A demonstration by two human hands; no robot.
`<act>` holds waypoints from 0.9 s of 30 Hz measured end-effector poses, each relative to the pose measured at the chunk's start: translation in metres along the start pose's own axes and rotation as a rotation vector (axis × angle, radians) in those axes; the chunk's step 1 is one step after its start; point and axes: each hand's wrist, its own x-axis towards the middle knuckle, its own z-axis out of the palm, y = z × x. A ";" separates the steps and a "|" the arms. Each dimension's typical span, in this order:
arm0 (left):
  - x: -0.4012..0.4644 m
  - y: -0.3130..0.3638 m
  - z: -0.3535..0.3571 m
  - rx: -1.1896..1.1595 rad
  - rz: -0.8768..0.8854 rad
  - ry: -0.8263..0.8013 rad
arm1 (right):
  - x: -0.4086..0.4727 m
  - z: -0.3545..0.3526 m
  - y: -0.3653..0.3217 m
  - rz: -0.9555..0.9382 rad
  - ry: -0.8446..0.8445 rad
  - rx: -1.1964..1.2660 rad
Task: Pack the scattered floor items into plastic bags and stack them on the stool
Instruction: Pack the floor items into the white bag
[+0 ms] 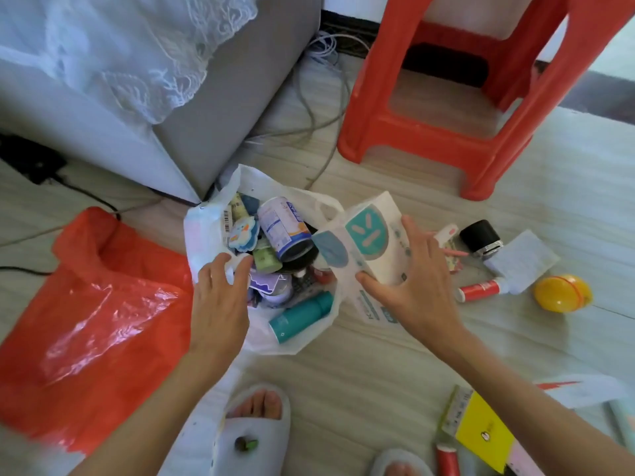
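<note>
Holding the white box (369,240) with teal markings over the right edge of the white plastic bag (206,231), your right hand (415,286) grips it with thumb beneath and fingers spread along its side. Your left hand (220,297) pinches the bag's near rim, keeping its mouth wide; inside lie a tin can (285,228) and a teal bottle (302,316). The red bag (99,310) lies flat to the left, the red stool (457,97) stands beyond, and a yellow ball (561,293) rests right.
</note>
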 end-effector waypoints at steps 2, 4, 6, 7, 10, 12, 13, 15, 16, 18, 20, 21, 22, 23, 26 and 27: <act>-0.001 -0.009 -0.012 -0.240 -0.189 -0.047 | 0.005 -0.002 -0.023 -0.027 -0.013 0.047; -0.005 -0.018 -0.024 -0.545 -0.447 -0.110 | 0.011 -0.002 -0.049 -0.060 -0.073 0.085; -0.011 -0.026 -0.034 -0.721 -0.610 -0.159 | 0.019 0.000 -0.078 -0.092 -0.179 0.092; -0.014 -0.029 -0.040 -0.765 -0.633 -0.159 | 0.023 0.003 -0.093 -0.106 -0.232 0.067; -0.014 -0.041 -0.061 -0.853 -0.672 -0.039 | 0.033 0.027 -0.131 -0.099 -0.358 -0.065; -0.005 -0.051 -0.078 -0.868 -0.666 0.055 | 0.035 0.045 -0.147 -0.117 -0.406 -0.135; -0.001 -0.055 -0.086 -0.867 -0.644 0.081 | 0.034 0.054 -0.152 -0.135 -0.429 -0.173; 0.003 -0.056 -0.098 -0.852 -0.573 0.077 | 0.030 0.069 -0.159 -0.162 -0.461 -0.220; 0.003 -0.054 -0.101 -0.857 -0.560 0.073 | 0.028 0.076 -0.162 -0.182 -0.462 -0.226; 0.000 -0.050 -0.105 -0.907 -0.581 0.074 | 0.027 0.088 -0.166 -0.245 -0.451 -0.222; -0.002 -0.052 -0.107 -0.955 -0.616 0.085 | 0.032 0.097 -0.165 -0.324 -0.451 -0.229; -0.002 -0.054 -0.108 -0.972 -0.618 0.093 | 0.035 0.098 -0.162 -0.356 -0.460 -0.231; 0.000 -0.056 -0.108 -0.983 -0.610 0.102 | 0.038 0.100 -0.158 -0.381 -0.483 -0.225; 0.002 -0.058 -0.109 -0.991 -0.601 0.109 | 0.040 0.099 -0.155 -0.401 -0.524 -0.207; 0.008 -0.060 -0.108 -1.011 -0.617 0.102 | 0.041 0.089 -0.141 -0.418 -0.513 -0.068; 0.009 -0.061 -0.107 -1.011 -0.627 0.096 | 0.044 0.083 -0.134 -0.400 -0.394 -0.024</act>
